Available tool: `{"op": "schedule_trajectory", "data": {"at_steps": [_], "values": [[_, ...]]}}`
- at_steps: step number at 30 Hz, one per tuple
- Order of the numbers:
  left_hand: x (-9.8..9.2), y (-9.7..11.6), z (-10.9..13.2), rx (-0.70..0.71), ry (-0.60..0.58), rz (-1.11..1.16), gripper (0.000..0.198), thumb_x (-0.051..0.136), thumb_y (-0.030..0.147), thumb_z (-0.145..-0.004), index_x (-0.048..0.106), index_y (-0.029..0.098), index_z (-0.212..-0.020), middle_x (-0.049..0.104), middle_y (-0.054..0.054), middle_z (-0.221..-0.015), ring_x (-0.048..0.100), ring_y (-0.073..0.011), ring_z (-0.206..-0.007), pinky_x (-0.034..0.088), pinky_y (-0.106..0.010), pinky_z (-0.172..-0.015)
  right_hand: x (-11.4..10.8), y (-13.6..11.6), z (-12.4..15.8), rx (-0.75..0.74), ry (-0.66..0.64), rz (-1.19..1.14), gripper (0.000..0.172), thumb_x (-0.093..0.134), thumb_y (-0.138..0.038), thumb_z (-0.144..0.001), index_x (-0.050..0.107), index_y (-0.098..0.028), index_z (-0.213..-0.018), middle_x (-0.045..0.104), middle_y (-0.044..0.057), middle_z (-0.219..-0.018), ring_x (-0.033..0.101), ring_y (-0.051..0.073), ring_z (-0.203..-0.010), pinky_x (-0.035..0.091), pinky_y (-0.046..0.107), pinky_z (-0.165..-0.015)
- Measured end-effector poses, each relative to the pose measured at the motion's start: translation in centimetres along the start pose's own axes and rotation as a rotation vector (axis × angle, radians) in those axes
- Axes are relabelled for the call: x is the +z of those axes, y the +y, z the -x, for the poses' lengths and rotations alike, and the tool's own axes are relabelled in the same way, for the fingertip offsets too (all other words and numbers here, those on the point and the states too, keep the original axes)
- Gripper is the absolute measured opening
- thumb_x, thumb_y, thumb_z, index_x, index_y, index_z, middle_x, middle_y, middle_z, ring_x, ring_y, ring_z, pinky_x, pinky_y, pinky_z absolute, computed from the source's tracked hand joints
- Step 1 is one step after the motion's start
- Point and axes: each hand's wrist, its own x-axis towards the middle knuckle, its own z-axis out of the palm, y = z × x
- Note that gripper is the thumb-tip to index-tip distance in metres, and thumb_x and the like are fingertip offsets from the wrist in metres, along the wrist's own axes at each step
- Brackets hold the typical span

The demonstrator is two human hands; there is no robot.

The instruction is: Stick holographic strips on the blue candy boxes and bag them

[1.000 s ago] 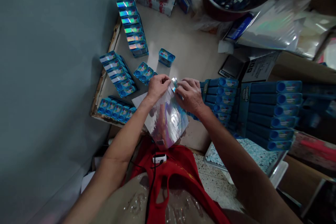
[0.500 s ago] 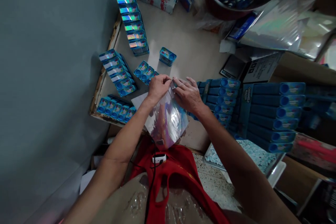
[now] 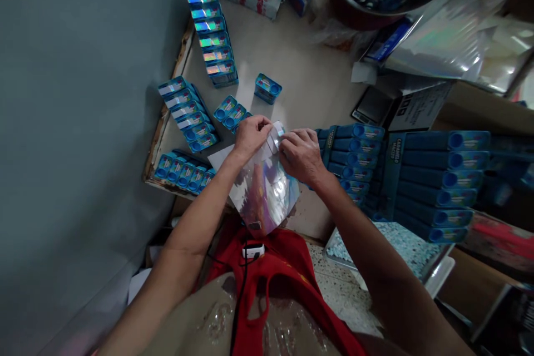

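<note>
At the bench (image 3: 302, 69) edge is a shiny sheet (image 3: 273, 189); the left hand (image 3: 252, 136) pinches its far end, the right hand (image 3: 303, 154) curls there, its fingers' hold unclear. Light, even tension should avoid creases. Beyond stands a blue box (image 3: 267, 88).

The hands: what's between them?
In the head view, a small shiny piece lies between the left hand and right hand, at the far end of the shiny sheet, possibly part of it.

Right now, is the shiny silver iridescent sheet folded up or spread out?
Spread out: the shiny silver iridescent sheet shows a broad face, its right and bottom corners well apart.
</note>
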Motion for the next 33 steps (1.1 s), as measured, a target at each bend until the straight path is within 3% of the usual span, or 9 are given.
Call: {"op": "schedule_trajectory", "data": {"at_steps": [6,10,13,15,17,19,21,26,33], "values": [[1.2,-0.5,-0.9,0.106,0.044,-0.081,0.011,0.068,0.022,-0.092,0.079,0.02,-0.091,0.074,-0.007,-0.097,0.066,-0.0219,-0.092,0.052,-0.035,-0.089,-3.3,-2.3,1.5,0.281,0.051,-0.124,0.013,0.06,-0.027,-0.091,0.066,-0.021,-0.08,0.065,0.006,-0.079,0.055,0.022,-0.081,0.036,0.037,-0.079],[1.4,-0.9,-0.5,0.151,0.177,-0.006,0.012,0.078,0.023,-0.087,0.078,0.021,-0.099,0.071,-0.009,-0.111,0.065,-0.0263,-0.111,0.05,-0.04,-0.103,-6.3,-4.2,2.3,0.547,0.05,-0.672,0.014,0.068,-0.034,-0.086,0.064,-0.023,-0.079,0.048,-0.004,-0.059,0.041,0.013,-0.058,0.03,0.03,-0.062],[0.5,-1.1,1.3,0.053,0.258,0.248,0.019,0.074,0.039,-0.093,0.077,0.021,-0.094,0.074,-0.009,-0.106,0.067,-0.0258,-0.11,0.051,-0.04,-0.104,-7.2,-5.1,1.6,0.64,0.043,-1.098,0.029,0.078,-0.048,-0.081,0.063,-0.023,-0.077,0.05,-0.005,-0.063,0.038,0.011,-0.057,0.029,0.028,-0.057],[-0.5,-1.2,3.1,-0.085,0.151,0.537,0.043,0.064,0.059,-0.096,0.075,0.018,-0.089,0.076,-0.009,-0.096,0.071,-0.0244,-0.099,0.056,-0.037,-0.094,-7.2,-5.6,0.7,0.656,0.025,-1.303,0.037,0.084,-0.052,-0.074,0.062,-0.023,-0.075,0.052,-0.004,-0.066,0.039,0.01,-0.058,0.029,0.027,-0.056],[-1.6,-1.2,5.0,-0.24,-0.047,0.822,0.065,0.056,0.079,-0.09,0.075,0.017,-0.087,0.077,-0.011,-0.089,0.074,-0.024,-0.089,0.058,-0.035,-0.083,-6.8,-6.0,-0.1,0.675,0.003,-1.423,0.038,0.087,-0.051,-0.071,0.061,-0.023,-0.074,0.049,-0.005,-0.064,0.034,0.009,-0.056,0.025,0.026,-0.054],[-2.6,-1.3,6.6,-0.341,-0.188,1.019,0.077,0.056,0.091,-0.081,0.075,0.017,-0.088,0.078,-0.012,-0.088,0.075,-0.0245,-0.086,0.059,-0.033,-0.078,-6.3,-6.5,-0.7,0.698,-0.006,-1.475,0.037,0.087,-0.049,-0.07,0.061,-0.023,-0.073,0.045,-0.006,-0.062,0.029,0.008,-0.054,0.021,0.026,-0.053],[-3.4,-1.4,7.8,-0.351,-0.199,1.127,0.078,0.062,0.092,-0.074,0.075,0.017,-0.089,0.079,-0.012,-0.088,0.076,-0.0244,-0.086,0.06,-0.033,-0.077,-5.8,-6.9,-1.0,0.719,-0.011,-1.486,0.036,0.088,-0.047,-0.068,0.061,-0.023,-0.072,0.043,-0.006,-0.062,0.027,0.007,-0.053,0.018,0.026,-0.052],[-3.8,-2.4,9.1,-0.296,-0.071,1.136,0.058,0.094,0.063,-0.06,0.075,0.017,-0.089,0.079,-0.007,-0.09,0.074,-0.0177,-0.081,0.061,-0.031,-0.082,-4.5,-7.0,-0.9,0.74,-0.043,-1.463,0.038,0.088,-0.046,-0.066,0.06,-0.022,-0.071,0.039,-0.008,-0.06,0.027,0.006,-0.052,0.02,0.025,-0.049],[-4.7,-5.6,10.8,-0.414,0.197,0.988,0.043,0.089,0.054,-0.069,0.073,0.017,-0.086,0.075,-0.003,-0.079,0.071,-0.0149,-0.072,0.058,-0.029,-0.073,-0.7,-8.8,-2.3,0.773,-0.078,-1.294,0.044,0.091,-0.055,-0.064,0.065,-0.02,-0.072,0.043,-0.007,-0.058,0.036,0.008,-0.05,0.037,0.025,-0.043]]}}
